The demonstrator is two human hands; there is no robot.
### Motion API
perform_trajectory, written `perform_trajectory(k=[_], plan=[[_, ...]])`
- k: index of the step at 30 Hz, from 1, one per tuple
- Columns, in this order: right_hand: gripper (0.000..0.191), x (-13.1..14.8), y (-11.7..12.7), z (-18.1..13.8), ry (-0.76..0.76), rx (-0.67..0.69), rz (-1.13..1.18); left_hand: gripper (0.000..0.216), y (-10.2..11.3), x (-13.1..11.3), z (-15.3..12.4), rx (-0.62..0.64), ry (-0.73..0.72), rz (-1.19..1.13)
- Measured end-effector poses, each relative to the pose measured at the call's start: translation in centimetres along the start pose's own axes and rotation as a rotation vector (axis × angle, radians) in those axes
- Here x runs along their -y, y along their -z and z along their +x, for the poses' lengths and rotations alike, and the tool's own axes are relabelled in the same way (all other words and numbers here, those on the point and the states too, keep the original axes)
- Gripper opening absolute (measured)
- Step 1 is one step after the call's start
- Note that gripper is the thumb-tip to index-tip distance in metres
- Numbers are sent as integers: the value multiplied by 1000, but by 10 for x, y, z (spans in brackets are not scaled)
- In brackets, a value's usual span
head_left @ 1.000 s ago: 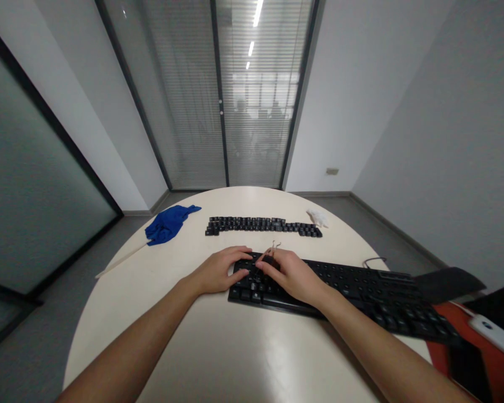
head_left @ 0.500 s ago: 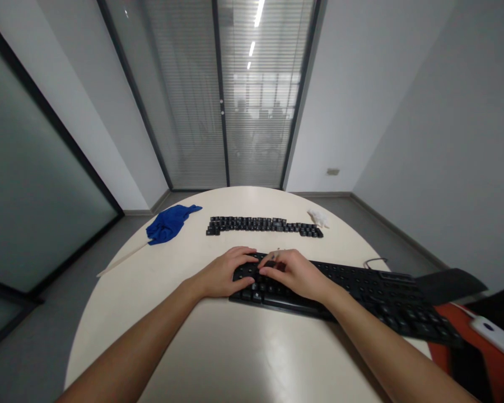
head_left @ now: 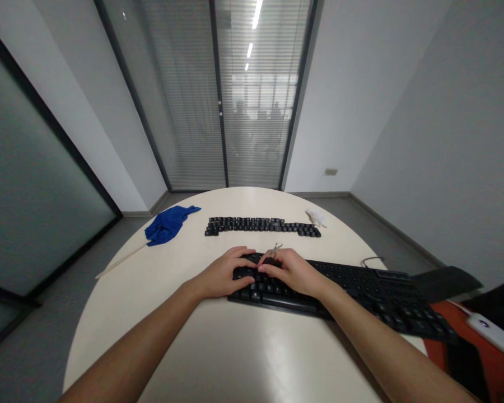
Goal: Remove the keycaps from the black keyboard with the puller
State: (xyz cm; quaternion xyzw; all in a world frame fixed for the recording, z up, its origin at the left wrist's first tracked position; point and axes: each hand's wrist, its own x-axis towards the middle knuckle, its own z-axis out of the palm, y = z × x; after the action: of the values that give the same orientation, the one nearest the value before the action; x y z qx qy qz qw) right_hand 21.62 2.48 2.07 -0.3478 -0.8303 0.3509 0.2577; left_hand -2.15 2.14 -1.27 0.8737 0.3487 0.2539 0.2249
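A black keyboard (head_left: 344, 277) lies at a slant on the table, its near left part under both hands; several of its key places are bare. My left hand (head_left: 224, 272) rests on the keyboard's left end, thumb and fingers spread apart over the keys. Beside it, my right hand (head_left: 296, 271) is closed with thumb and fingers pinched around a small metal wire keycap puller (head_left: 276, 249), whose prongs stick up above the knuckles. The puller's lower part is hidden by the fingers. Loose black keycaps (head_left: 246, 224) stand in rows beyond the keyboard.
On the round cream table (head_left: 185, 347), a blue cloth (head_left: 170, 225) with a pale stick (head_left: 121, 261) lies left. Crumpled white tissue (head_left: 316, 218) sits at the back right. An orange-red surface with a white power strip (head_left: 493, 334) is at the right edge.
More of the keycap puller shows above my right hand, its prongs now standing higher over the knuckles. My left hand stays in place on the keyboard. The view has shifted very slightly.
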Motion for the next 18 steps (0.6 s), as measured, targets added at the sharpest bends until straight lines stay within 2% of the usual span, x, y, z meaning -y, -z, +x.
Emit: perform_trajectory(k=[4, 9, 12, 15, 18], plan=[[21, 3, 0, -2, 170, 53, -116, 28, 2, -2, 1, 5, -8, -1], [27, 11, -2, -5, 261, 128, -255, 25, 4, -4, 2, 3, -31, -6], [26, 14, -5, -3, 228, 82, -287, 24, 4, -3, 2, 1, -34, -22], [23, 15, -8, -1, 113, -17, -263, 26, 3, -1, 1, 2, -17, -20], [23, 15, -9, 1, 24, -60, -232, 28, 2, 0, 1, -2, -8, -27]])
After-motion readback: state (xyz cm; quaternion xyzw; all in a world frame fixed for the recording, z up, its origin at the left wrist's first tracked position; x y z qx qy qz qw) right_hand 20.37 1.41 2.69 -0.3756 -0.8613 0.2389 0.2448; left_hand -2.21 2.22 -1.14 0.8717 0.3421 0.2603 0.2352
